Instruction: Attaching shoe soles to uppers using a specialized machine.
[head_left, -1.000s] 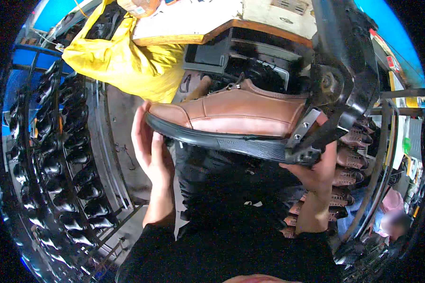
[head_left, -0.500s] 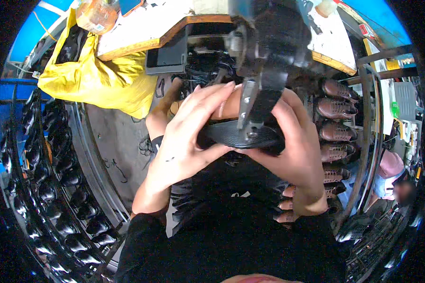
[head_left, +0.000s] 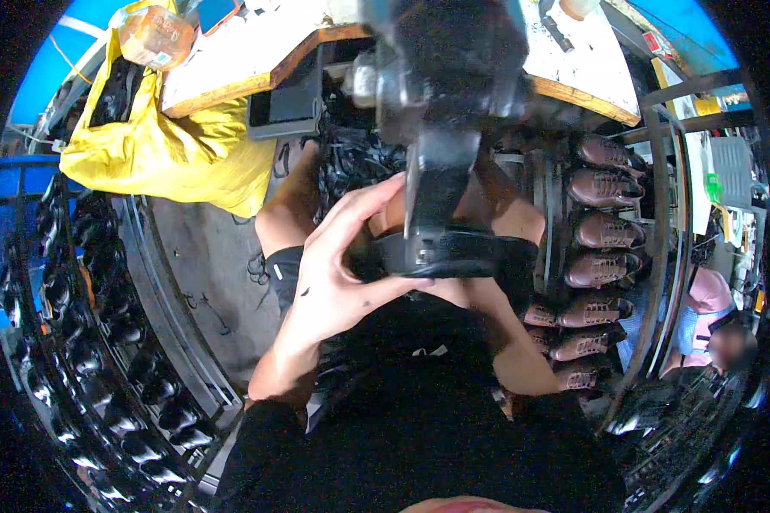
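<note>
A black leather shoe [head_left: 470,256], brown on its inside, is held in front of my body under a dark machine head [head_left: 449,68]. The machine's narrow metal arm [head_left: 443,184] comes down onto the shoe and hides its middle. My left hand [head_left: 338,278] is closed around the shoe's left side, thumb along the near edge and fingers over the far side. Beneath the near edge, my right hand [head_left: 475,295] has its thumb against the shoe; its other fingers are mostly hidden. The machine and the shoe are blurred.
A white worktable [head_left: 231,73] with a wooden edge spans the far side, with a yellow bag [head_left: 180,162] at its left. Racks of black shoes [head_left: 137,440] stand left; brown laced shoes [head_left: 603,231] line the right. Another person [head_left: 701,316] sits beyond them.
My right hand has moved from around the shoe's right side to below its near edge. The shoe and machine sit further left in the picture, and the whole view has shifted slightly.
</note>
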The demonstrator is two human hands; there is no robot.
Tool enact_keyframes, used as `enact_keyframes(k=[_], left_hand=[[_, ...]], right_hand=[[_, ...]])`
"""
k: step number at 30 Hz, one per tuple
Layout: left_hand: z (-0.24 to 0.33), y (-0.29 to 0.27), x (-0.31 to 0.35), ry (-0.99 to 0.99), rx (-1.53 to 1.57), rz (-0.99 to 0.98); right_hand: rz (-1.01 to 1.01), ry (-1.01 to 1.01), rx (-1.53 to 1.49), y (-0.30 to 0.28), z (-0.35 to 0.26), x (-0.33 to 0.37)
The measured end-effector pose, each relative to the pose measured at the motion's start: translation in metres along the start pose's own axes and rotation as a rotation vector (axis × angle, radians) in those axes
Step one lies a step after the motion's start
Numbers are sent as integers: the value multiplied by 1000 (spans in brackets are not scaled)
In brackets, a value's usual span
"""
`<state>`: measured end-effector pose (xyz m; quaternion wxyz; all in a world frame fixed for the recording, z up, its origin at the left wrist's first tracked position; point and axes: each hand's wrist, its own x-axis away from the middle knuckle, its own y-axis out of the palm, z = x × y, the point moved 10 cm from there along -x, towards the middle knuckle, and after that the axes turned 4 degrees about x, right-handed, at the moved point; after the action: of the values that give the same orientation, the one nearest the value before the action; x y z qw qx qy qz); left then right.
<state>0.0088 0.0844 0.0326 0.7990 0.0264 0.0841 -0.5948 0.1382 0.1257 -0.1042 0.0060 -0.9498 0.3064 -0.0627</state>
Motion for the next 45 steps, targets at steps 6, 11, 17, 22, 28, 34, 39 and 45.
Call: enact_keyframes(k=[6,11,17,22,28,34,39,45], left_hand=[[23,22,-8,198,-494,-331],[24,-11,-8,214,-708,-144],[-35,-65,24,-103,75,128],[-21,-54,17,-78,196,268],[-36,-62,16,-84,325,343],[-47,-81,19,-128,325,386],[-32,-111,30,-75,285,455],[-14,-136,43,-30,82,497]], right_hand=[[213,-337,131,-54,-105,11],[176,-238,497,-68,-102,23],[382,-163,-125,-106,-88,51],[759,-354,-312,-150,-112,71],[554,-317,-518,-136,-135,54],[305,-527,-308,-99,-167,42],[268,-337,-306,-80,-144,27],[279,-430,-129,-87,-128,22]])
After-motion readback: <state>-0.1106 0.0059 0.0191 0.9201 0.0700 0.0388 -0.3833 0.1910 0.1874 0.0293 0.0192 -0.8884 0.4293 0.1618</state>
